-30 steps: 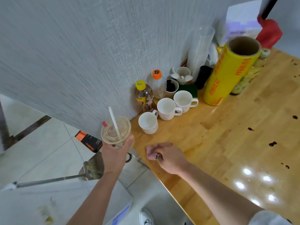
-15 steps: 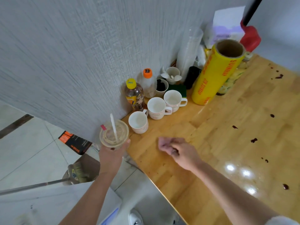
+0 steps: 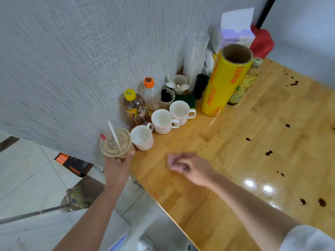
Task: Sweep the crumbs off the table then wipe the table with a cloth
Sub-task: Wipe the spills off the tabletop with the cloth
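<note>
Wooden table, its near edge running from about 10 o'clock down to 5 o'clock in the head view. Dark crumbs scattered over the right half, from 1 o'clock to 4 o'clock, well apart from each other; two larger ones lie side by side near 4 o'clock. No cloth in sight.

Left hand at the table's corner, about 9 o'clock of centre: grip wrapped from below around a clear plastic cup, upright, lidded. A white straw stands in it, tilted, top end toward 11 o'clock. Pale brown residue inside; how much, cannot tell.

Right hand low over the table at centre, fingers bunched together toward 9 o'clock, blurred. Whether anything is pinched in them, cannot tell.

Three white mugs in a row beside the cup, running toward 1 o'clock, mouths up, nothing visible inside. Behind them two capped bottles, one with dark liquid, one almost drained. A yellow wrap roll stands on end at 1 o'clock, hollow core open upward, leaning slightly.

A broom lies on the floor at 8 o'clock.
</note>
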### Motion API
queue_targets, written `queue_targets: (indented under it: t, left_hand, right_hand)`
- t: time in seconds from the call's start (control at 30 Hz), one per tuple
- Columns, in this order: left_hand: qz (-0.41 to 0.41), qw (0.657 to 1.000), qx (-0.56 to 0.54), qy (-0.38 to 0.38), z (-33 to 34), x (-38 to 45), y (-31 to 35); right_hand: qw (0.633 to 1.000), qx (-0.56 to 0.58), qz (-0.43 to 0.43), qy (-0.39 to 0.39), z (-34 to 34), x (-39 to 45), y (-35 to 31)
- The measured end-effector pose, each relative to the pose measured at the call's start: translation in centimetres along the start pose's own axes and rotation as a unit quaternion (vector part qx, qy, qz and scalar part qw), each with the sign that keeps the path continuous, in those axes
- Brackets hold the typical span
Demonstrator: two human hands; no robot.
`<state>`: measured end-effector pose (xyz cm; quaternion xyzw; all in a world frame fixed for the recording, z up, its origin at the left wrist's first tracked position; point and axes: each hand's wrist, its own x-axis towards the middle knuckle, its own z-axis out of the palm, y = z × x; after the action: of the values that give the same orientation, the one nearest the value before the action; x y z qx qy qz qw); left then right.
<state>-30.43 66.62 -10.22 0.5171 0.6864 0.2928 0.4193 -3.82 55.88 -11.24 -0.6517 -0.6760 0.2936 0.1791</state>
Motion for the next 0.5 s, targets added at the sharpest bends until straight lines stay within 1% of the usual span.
queue_targets:
  t: [0.03, 0.07, 0.1, 0.13, 0.17, 0.2, 0.23, 0.27, 0.33, 0.37, 0.4, 0.43, 0.47, 0.5]
  left_hand:
    - [-0.001, 1.0, 0.009, -0.012, 0.0, 0.0, -0.1]
    - [-0.004, 1.0, 0.014, -0.022, -0.1, -0.1, -0.2]
    - [-0.006, 0.999, 0.013, -0.031, -0.3, -0.2, -0.4]
    - [-0.006, 0.999, 0.008, -0.037, -0.5, -0.1, -0.5]
    - [-0.006, 0.999, 0.002, -0.04, -0.8, -0.1, -0.5]
    - [-0.005, 0.999, -0.005, -0.039, -1.0, 0.0, -0.3]
    - [-0.001, 0.999, -0.009, -0.039, -1.0, 0.2, 0.0]
    - [0.006, 0.999, -0.01, -0.04, -1.0, 0.4, 0.3]
    - [0.016, 0.999, -0.004, -0.029, -0.6, 0.7, 0.8]
    - [0.022, 1.0, 0.005, -0.022, -0.4, 0.8, 1.0]
    - [0.025, 0.999, 0.019, -0.019, -0.3, 0.9, 0.9]
    - [0.025, 0.999, 0.036, -0.014, -0.2, 1.0, 0.9]
    - [0.023, 0.998, 0.052, -0.01, -0.3, 1.2, 0.9]
    - [0.024, 0.998, 0.065, -0.008, -0.3, 1.3, 1.0]
  right_hand:
    - [0.997, -0.002, 0.06, 0.055, -2.3, 0.3, 2.3]
    - [0.982, 0.0, 0.135, 0.129, -4.7, 0.5, 4.6]
    - [0.958, 0.004, 0.209, 0.197, -7.0, 0.8, 6.9]
    - [0.93, 0.031, 0.276, 0.243, -8.6, 1.1, 8.5]
    - [0.911, 0.052, 0.313, 0.264, -9.1, 1.5, 9.3]
    - [0.909, 0.057, 0.322, 0.258, -8.8, 2.1, 8.8]
    - [0.922, 0.046, 0.305, 0.232, -7.9, 2.7, 7.3]
    - [0.944, 0.036, 0.264, 0.195, -6.3, 3.2, 5.4]
    - [0.985, 0.013, 0.152, 0.083, -2.1, 3.2, 1.4]
    - [0.996, 0.002, 0.085, 0.021, -0.2, 2.5, -0.7]
    - [0.999, -0.001, 0.022, -0.031, 1.4, 1.5, -2.3]
    - [0.998, 0.007, -0.026, -0.065, 2.1, 0.5, -3.0]
    - [0.996, 0.016, -0.047, -0.07, 2.0, 0.0, -2.7]
    - [0.998, 0.021, -0.032, -0.043, 0.9, 0.4, -2.0]
